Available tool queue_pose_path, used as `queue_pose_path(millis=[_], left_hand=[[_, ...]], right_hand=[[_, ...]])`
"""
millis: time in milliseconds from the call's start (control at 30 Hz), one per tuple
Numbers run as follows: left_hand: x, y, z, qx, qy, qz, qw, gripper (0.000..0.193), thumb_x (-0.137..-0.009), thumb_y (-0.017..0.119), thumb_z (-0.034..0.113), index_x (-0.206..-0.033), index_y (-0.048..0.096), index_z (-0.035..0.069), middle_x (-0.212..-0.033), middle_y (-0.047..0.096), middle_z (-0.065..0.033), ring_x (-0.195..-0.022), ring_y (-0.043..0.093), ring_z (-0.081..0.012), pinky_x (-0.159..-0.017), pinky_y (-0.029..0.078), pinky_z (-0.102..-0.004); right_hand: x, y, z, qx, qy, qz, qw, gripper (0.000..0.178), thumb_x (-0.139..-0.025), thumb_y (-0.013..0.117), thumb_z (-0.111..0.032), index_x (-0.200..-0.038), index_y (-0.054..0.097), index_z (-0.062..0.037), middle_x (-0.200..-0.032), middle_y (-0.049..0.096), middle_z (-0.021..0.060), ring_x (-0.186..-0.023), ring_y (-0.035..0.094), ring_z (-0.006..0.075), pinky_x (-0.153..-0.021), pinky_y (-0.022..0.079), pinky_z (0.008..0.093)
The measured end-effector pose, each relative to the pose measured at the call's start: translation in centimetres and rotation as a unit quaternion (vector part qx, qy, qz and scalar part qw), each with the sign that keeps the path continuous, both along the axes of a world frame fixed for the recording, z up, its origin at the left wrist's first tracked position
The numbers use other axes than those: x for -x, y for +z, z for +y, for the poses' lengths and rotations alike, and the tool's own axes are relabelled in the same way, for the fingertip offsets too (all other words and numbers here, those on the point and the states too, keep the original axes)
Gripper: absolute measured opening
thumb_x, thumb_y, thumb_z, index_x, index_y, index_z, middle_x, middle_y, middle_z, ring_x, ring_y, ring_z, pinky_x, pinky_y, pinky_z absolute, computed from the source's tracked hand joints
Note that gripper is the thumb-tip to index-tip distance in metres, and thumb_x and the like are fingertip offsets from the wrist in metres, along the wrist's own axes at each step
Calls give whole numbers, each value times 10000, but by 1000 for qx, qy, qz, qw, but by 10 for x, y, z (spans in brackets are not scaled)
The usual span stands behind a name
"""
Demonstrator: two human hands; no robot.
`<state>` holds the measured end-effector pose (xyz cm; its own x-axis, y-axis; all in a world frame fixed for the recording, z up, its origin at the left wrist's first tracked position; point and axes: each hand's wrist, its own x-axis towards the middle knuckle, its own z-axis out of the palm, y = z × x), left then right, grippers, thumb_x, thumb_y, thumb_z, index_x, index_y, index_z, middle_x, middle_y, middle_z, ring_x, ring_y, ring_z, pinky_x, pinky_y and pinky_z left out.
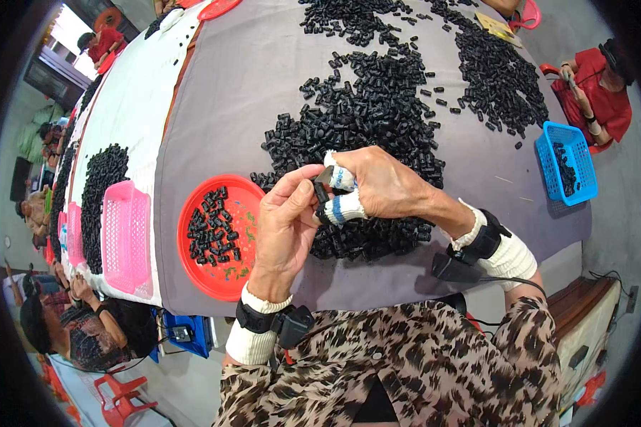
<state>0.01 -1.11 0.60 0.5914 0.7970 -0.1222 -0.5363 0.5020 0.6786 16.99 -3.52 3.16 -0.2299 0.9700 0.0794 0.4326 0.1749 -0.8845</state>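
Observation:
Over the near side of the table my two hands meet. My left hand (279, 231) pinches a small black cylindrical part (321, 193) between thumb and fingertips. Curled against that part is my right hand (395, 183), wearing white finger covers with blue stripes. Its fingertips grip a small, flat dark piece (325, 176) that looks like a blade; its exact kind is hard to make out. Beneath and beyond the hands spreads a large pile of similar black parts (367, 107). Beside my left hand, a round red tray (205, 279) holds more black parts and tiny green and blue scraps.
A pink basket (126, 276) stands left of the tray, near another black pile (105, 174). At the right edge sits a blue basket (585, 167) with some parts. Co-workers sit at the right (605, 92) and left (85, 331). A third pile (498, 78) lies far right.

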Motion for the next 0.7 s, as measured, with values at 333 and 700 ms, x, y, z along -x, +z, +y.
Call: queue_pose_path(millis=[333, 700], left_hand=[[0, -2, 3, -20, -3, 18, 1000, 228, -883, 548, 111, -1071, 560, -17, -883, 606, -55, -770, 578, -104, -646, 507, -229], [-3, -5, 5, -28, 11, 75, 997, 199, -874, 573, 127, -1027, 587, 0, -791, 567, 17, -629, 480, -22, -550, 447, -164]], right_hand=[[-1, 2, 5, -15, 27, -23, 999, 351, -648, 694, -286, -725, 546, 23, -600, 563, 135, -544, 560, 235, -536, 434, 345], [-3, -9, 7, -45, 48, -64, 996, 320, -709, 642, -259, -699, 528, 40, -615, 563, 185, -542, 569, 294, -527, 426, 379]])
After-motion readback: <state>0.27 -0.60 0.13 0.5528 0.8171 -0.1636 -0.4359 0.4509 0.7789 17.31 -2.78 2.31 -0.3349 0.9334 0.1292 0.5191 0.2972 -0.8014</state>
